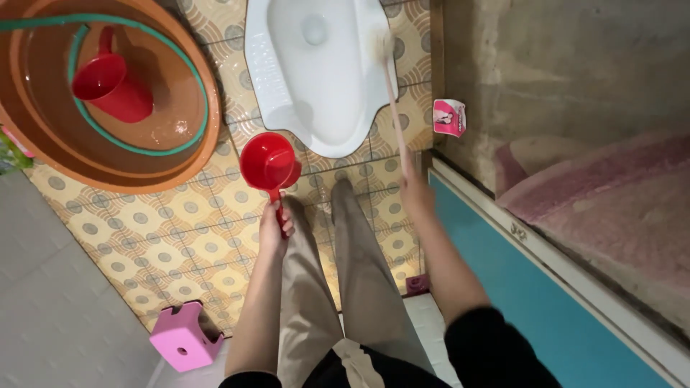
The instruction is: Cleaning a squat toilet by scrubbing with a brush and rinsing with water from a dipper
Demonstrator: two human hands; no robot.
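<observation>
Room: small tiled washroom seen from the head view, patterned yellow floor tiles [172,237], teal door panel [532,302] standing to the right of the squat pan.
Landmark: white squat toilet pan [316,79], set into the floor at top centre; all positions below are given relative to it.
Left hand [274,228]: just below the pan's near end, fingers wrapped tight round the handle of a red dipper [269,164]; cup held upright and level, apparently so it can carry or pour water.
Right hand [417,192]: below and right of the pan, fingers closed on the long pale handle of a toilet brush [392,90]; handle angled up so the bristle head rests against the pan's right rim.
Basin: large orange basin [187,154] left of the pan, holding shallow water, ringed by a green hose [108,136]; a second red dipper [111,86] sits inside it, within reach for refilling.
Stool: pink plastic stool [183,334], well below and left of the pan, clear of the feet.
Packet: small pink packet [449,116], just right of the pan, against the concrete wall.
Legs: beige trousers [338,273], directly below the pan.
</observation>
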